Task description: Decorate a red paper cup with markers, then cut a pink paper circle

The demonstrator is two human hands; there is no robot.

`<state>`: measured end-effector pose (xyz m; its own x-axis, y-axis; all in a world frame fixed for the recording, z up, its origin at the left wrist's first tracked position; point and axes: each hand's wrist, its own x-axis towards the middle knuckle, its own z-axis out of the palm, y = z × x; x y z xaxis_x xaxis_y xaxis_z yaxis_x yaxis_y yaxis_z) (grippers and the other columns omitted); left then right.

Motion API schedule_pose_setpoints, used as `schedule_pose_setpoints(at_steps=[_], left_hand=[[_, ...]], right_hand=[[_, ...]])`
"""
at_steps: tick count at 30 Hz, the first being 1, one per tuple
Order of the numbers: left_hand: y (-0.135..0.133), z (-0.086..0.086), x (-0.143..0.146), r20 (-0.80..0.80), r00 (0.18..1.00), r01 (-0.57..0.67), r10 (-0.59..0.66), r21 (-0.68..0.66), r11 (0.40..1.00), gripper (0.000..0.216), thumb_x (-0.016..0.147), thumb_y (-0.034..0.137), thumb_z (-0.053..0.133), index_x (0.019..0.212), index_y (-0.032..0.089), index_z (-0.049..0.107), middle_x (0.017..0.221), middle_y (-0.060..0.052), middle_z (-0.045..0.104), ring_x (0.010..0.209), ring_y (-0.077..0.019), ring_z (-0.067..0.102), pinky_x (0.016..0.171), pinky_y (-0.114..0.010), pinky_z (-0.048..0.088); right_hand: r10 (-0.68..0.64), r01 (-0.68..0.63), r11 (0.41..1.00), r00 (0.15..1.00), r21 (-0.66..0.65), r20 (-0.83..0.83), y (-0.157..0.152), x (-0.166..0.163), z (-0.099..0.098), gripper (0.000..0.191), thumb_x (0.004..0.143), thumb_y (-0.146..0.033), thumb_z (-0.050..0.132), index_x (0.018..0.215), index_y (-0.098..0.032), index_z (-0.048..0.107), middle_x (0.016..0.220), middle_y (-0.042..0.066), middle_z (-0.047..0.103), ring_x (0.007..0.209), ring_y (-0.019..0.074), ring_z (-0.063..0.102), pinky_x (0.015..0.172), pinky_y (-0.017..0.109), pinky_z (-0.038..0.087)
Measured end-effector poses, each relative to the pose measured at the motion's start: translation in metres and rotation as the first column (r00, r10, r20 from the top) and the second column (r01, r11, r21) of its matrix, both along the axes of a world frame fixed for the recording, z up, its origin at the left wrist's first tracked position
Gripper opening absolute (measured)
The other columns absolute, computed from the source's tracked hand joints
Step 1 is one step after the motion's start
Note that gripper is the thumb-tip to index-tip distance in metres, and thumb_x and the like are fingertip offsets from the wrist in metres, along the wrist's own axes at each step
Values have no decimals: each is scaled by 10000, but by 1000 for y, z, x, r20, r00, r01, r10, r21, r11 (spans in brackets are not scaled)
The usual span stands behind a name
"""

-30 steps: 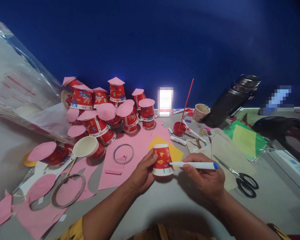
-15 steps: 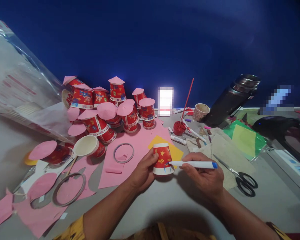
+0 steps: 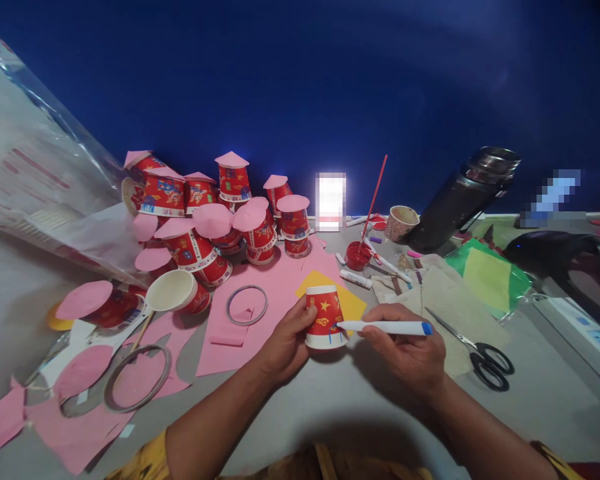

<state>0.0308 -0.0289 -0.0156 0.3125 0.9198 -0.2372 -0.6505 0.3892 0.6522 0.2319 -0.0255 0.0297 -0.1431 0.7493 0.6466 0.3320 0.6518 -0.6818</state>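
Cup (image 3: 325, 317), red with gold star and white rim: upside down, raised over the front middle of the table (image 3: 290, 420). Left hand (image 3: 287, 343): fingers closed around the cup's left side. Right hand (image 3: 413, 350): thumb and fingers pinching a marker (image 3: 390, 327), white with blue end, its tip at the cup's lower side, by blue strokes.

Surroundings. Behind the cup: yellow sheet (image 3: 355, 307), partly covered by it. Left: pink sheet (image 3: 215, 357) bearing a small ring (image 3: 229, 313); capped cups (image 3: 235, 181), a crowded group with pink tops; open cup (image 3: 180, 293), tilted; large ring (image 3: 107, 392) on pink scraps (image 3: 73, 443). Far left: clear bag (image 3: 40, 167). Back right: red tub (image 3: 359, 256) with stick (image 3: 375, 199) standing in it; tube (image 3: 356, 279); small cup (image 3: 401, 225); thermos (image 3: 455, 203), slanting. Right: cloth (image 3: 450, 307), scissors (image 3: 476, 345) partly upon it, green packet (image 3: 490, 277), power strip (image 3: 580, 333).

Obscured. Cup: left edge under the thumb, far side unseen. Marker: middle partly behind fingers. Marker tip: too small to tell whether touching. Capped cups: rear ones overlapped by front ones. Bright panel (image 3: 331, 202): pixelated. Dark object (image 3: 560, 257), right: indistinct. Bag, power strip, both sleeves (image 3: 147, 460): cut by the frame.
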Motion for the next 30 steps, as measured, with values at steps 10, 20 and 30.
schedule_pose_setpoints(at_steps=[10,20,30], left_hand=[[-1,2,0,-4,1000,2,-2,22,1000,528,864,402,871,1299,156,700,1228,-147,786,1128,-301,751,1030,-424,571],[-1,2,1,-13,1000,0,0,9,1000,542,850,412,885,1293,155,708,1252,-149,780,1117,-286,749,1004,-401,579],[0,2,2,-20,1000,2,-1,6,1000,568,849,400,884,1319,149,686,1241,-152,780,1068,-275,759,982,-396,586]], right_hand=[[43,-42,999,999,-16,17,0,0,0,123,935,-188,697,824,-216,744,698,14,790,564,164,723,559,249,588],[-4,4,1000,1000,-6,10,0,2,-1,106,923,-183,707,829,-218,741,710,17,789,579,171,731,559,249,586],[75,-75,997,997,3,16,0,1,2,140,940,-184,695,809,-215,735,674,-1,768,555,147,700,540,231,549]])
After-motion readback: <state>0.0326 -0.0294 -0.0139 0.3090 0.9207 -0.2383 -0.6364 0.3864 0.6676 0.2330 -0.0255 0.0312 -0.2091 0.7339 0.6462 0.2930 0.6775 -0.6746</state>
